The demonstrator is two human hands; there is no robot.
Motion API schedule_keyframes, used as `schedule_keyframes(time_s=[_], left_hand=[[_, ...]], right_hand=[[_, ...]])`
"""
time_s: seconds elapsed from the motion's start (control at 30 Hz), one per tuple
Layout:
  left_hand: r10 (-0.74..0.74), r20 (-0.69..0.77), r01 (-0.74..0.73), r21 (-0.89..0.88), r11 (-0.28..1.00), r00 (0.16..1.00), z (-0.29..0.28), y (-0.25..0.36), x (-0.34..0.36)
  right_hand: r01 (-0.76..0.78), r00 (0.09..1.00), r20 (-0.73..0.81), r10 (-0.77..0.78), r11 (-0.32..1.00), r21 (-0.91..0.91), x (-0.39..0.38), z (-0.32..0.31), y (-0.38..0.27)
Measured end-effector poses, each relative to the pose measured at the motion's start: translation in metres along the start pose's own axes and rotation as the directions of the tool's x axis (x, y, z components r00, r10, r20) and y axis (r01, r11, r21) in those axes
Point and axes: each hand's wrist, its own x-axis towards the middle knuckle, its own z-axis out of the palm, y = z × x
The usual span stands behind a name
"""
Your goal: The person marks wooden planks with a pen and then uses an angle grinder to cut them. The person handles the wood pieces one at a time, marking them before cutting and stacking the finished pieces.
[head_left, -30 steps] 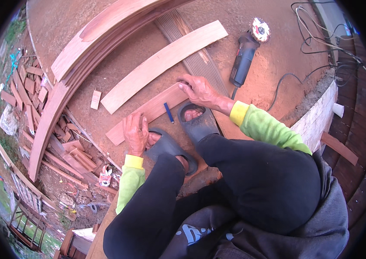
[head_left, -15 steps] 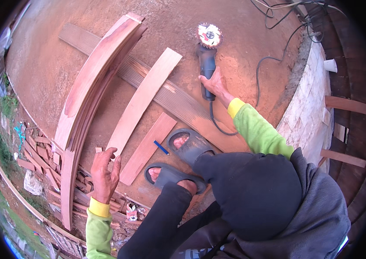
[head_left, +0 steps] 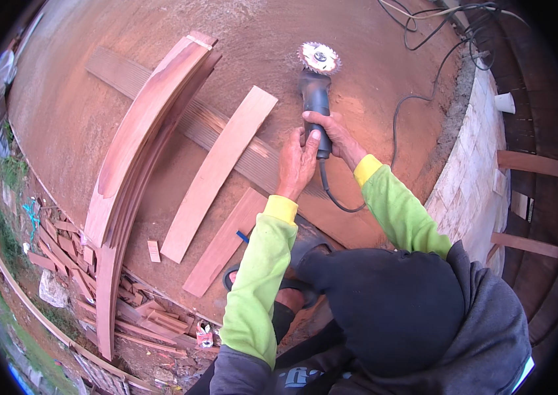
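Observation:
An angle grinder (head_left: 316, 100) with a toothed round saw blade (head_left: 326, 66) points away from me, over the dusty ground. My right hand (head_left: 339, 137) is wrapped round its dark body from the right side. At the rear end of the body, my left hand (head_left: 297, 164) closes on it from the left, thumb against the casing; some of its fingers are hidden. A black cord (head_left: 339, 203) runs out of the grinder's tail. Left of the tool, a pale wooden board (head_left: 216, 178) lies across a grooved plank (head_left: 252, 151). Nearer my feet is a shorter reddish board (head_left: 221, 250).
A stack of curved boards (head_left: 135, 141) stands at the left. Wood offcuts (head_left: 61, 243) are heaped beyond the slab's edge, and a small block (head_left: 154, 251) lies nearby. A blue marker-like stick (head_left: 243, 236) shows beside my left sleeve. Tangled cables (head_left: 470, 29) lie far right.
My left hand has moved from the near left, where it was raised and free, rightward onto the grinder's rear end. My right hand stays on the grinder.

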Motion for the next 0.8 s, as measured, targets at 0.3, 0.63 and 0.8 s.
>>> schedule_keyframes(time_s=[0.3, 0.63, 0.8], left_hand=[[0.35, 0.274, -0.396, 0.132, 0.909, 0.896, -0.085, 0.168, -0.055], [0.494, 0.395, -0.629, 0.563, 0.536, 0.775, -0.088, 0.18, -0.09], [0.443, 0.403, -0.593, 0.637, 0.492, 0.801, -0.09, 0.188, -0.102]], right_hand=[[-0.12, 0.993, -0.027, 0.118, 0.987, -0.105, -0.012, -0.006, -0.003], [-0.103, 0.977, -0.206, -0.052, 0.73, -0.676, 0.016, -0.022, 0.021], [0.006, 0.972, -0.166, -0.165, 0.727, -0.686, 0.005, 0.002, 0.025]])
